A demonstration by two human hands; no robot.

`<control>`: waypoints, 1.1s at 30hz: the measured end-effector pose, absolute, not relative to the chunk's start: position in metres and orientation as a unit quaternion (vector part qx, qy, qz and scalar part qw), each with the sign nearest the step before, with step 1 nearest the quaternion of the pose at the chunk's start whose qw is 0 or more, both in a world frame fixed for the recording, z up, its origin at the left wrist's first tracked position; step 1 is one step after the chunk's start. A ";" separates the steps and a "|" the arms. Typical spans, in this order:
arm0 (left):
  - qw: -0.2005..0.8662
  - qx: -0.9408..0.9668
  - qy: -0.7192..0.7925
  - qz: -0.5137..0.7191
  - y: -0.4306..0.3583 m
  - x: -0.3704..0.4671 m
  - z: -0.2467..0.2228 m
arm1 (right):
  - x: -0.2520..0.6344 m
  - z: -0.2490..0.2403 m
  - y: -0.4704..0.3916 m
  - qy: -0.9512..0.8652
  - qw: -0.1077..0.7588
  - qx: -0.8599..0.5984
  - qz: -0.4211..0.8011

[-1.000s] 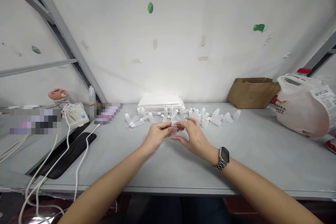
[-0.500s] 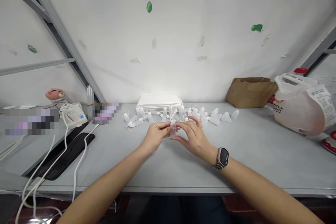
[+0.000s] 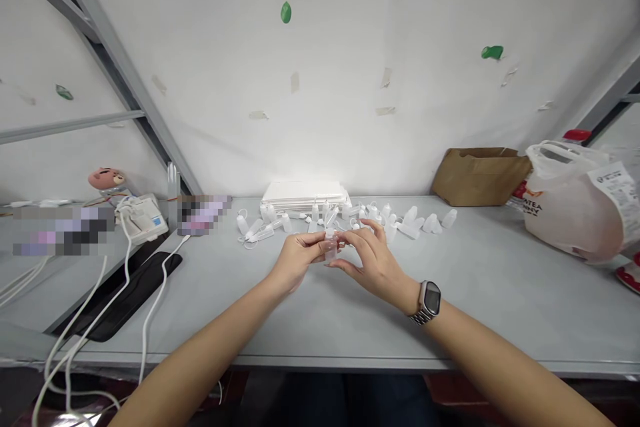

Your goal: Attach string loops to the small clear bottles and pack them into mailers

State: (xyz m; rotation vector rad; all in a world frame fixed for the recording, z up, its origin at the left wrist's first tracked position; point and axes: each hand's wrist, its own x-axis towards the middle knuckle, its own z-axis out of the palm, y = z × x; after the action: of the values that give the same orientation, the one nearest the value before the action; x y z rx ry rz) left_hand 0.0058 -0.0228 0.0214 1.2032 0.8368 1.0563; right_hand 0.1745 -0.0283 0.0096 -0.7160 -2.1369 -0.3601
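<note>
A small translucent plastic bottle [image 3: 331, 252] stands upright between my two hands, above the middle of the grey desk. My left hand [image 3: 296, 259] pinches it from the left, thumb and fingers pressed on its side. From the right, my right hand [image 3: 373, 257] touches its top with the fingertips, the thumb lower down and apart from the fingers. Just behind the hands lie several more such bottles [image 3: 261, 234], some upright and some on their sides, with loop-tied caps. Fingers hide part of the held bottle.
Behind the bottles is a stack of white sheets or trays [image 3: 305, 192]. A brown paper bag [image 3: 477, 177] and a white plastic bag [image 3: 575, 213] stand at right. Cables [image 3: 163, 280], a black pad [image 3: 125, 300] and a white box [image 3: 145, 220] occupy the left.
The view has shifted slightly. My right wrist has turned a little and its fingers have moved slightly at the bottle's top; my left hand keeps its hold.
</note>
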 end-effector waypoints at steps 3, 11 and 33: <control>0.619 0.519 0.371 0.458 -0.022 0.006 0.020 | 0.177 0.011 -0.027 -0.856 0.414 -0.274 -0.141; 0.605 0.528 0.371 0.466 -0.022 0.007 0.021 | 0.177 0.012 -0.026 -0.869 0.415 -0.250 -0.103; 0.613 0.478 0.318 0.543 -0.022 0.011 0.020 | 0.160 0.021 -0.037 -0.623 0.474 -0.394 0.482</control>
State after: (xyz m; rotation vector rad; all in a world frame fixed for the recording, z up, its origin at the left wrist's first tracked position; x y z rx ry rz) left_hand 0.0113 -0.0224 0.0196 1.1016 0.7333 1.2524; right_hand 0.1598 -0.0365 0.0213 -0.9633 -1.5242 1.1797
